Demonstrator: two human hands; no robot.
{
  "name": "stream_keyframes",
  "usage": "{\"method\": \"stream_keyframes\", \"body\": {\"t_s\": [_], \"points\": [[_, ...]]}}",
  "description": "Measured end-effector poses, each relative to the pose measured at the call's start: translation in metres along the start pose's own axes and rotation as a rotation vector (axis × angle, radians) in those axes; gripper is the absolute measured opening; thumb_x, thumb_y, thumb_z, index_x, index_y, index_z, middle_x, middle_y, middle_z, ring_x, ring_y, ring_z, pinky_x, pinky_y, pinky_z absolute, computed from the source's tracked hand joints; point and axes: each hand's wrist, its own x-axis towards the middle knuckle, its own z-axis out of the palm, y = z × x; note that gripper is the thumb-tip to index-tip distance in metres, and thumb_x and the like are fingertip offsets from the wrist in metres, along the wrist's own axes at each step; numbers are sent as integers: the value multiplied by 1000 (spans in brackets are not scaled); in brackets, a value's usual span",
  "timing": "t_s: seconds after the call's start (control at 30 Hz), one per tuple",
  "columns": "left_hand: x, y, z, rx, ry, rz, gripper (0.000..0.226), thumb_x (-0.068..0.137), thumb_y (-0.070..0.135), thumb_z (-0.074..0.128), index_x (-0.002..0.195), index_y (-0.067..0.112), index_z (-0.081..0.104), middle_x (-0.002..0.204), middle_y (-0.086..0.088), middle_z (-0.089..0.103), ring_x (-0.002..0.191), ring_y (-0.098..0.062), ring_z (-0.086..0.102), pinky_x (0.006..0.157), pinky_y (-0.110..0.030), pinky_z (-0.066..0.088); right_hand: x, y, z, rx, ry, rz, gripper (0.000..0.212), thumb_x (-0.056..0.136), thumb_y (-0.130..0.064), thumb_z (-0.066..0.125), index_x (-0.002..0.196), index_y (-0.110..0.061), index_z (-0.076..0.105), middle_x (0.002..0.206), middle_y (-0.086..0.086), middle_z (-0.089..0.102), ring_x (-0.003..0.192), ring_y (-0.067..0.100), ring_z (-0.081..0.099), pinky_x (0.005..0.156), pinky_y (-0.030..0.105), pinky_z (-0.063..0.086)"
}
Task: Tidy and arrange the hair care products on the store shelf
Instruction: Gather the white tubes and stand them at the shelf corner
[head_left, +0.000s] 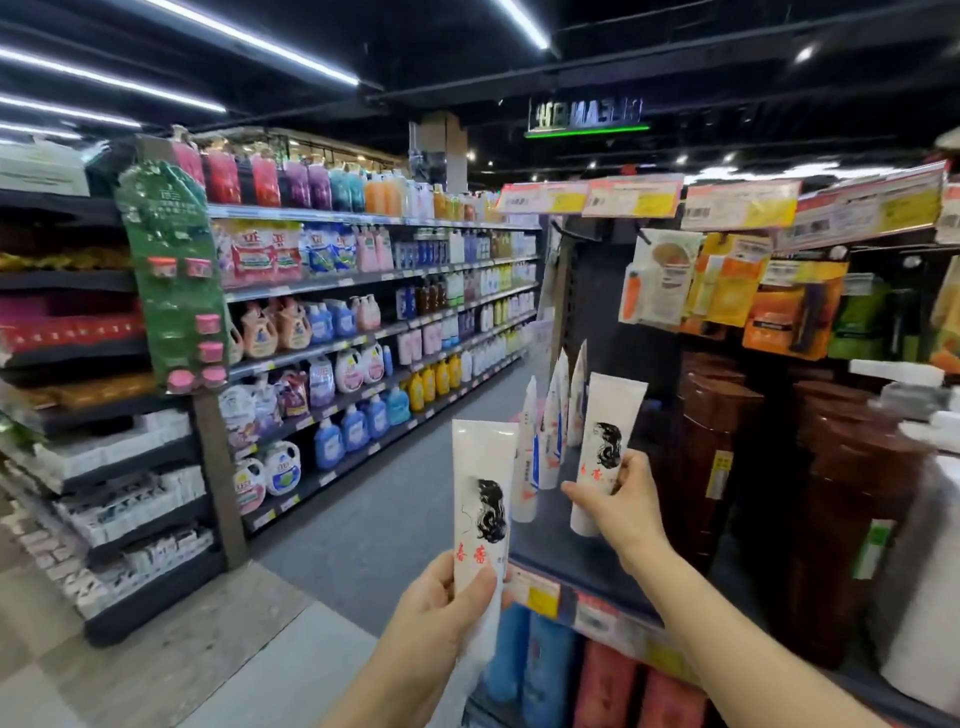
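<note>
My left hand (441, 603) grips a white hair-care tube (480, 478) with a black hair drawing and red characters, held upright off the left end of the dark shelf (561, 551). My right hand (618, 499) grips a second matching white tube (608, 415), upright over the shelf's left part. Behind it stand several white tubes with blue and red print (550, 415), leaning in a loose row. Dark brown bottles (717, 457) fill the shelf to the right.
Hanging packets (670, 275) and price tags (639, 195) sit above the shelf. Blue and red bottles (545, 670) stand on the level below. Across the aisle floor (363, 519), a long shelving run holds detergents and shampoos (332, 332).
</note>
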Motion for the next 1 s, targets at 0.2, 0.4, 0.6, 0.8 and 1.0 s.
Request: {"method": "stream_keyframes", "body": {"t_s": [0.2, 0.4, 0.6, 0.8, 1.0], "points": [[54, 1, -11, 11, -141, -36, 35, 65, 15, 63, 99, 8, 63, 90, -10, 74, 80, -19, 68, 81, -31, 55, 25, 21, 10, -159, 21, 16, 52, 65, -10, 81, 100, -14, 43, 85, -8, 58, 84, 17, 58, 69, 28, 47], [86, -12, -13, 73, -321, -76, 49, 57, 27, 74, 103, 13, 63, 96, -10, 74, 84, -17, 69, 74, -25, 54, 29, 31, 14, -204, 24, 29, 48, 64, -7, 82, 97, -11, 47, 84, -10, 58, 76, 7, 56, 63, 16, 42], [104, -19, -11, 183, -513, -130, 57, 52, 40, 74, 104, 21, 64, 97, -1, 74, 98, -17, 67, 96, -47, 48, 20, 32, 12, -261, 28, 158, 54, 65, -7, 80, 106, -15, 45, 104, 3, 61, 93, 15, 59, 81, 26, 50], [119, -9, 14, 220, -572, -105, 23, 80, 20, 69, 102, 25, 63, 98, 5, 74, 96, -13, 67, 87, -31, 53, -23, -1, -2, -322, 287, 29, 21, 84, -12, 65, 104, -15, 59, 101, -2, 66, 95, 10, 61, 85, 25, 50], [140, -11, 34, 232, -587, -8, 24, 86, 12, 60, 107, 25, 59, 102, 3, 72, 94, -7, 67, 75, -20, 53, -53, -16, -3, -244, 117, 96, 28, 91, 3, 46, 93, -17, 65, 85, -3, 71, 77, 2, 65, 70, 16, 51]]}}
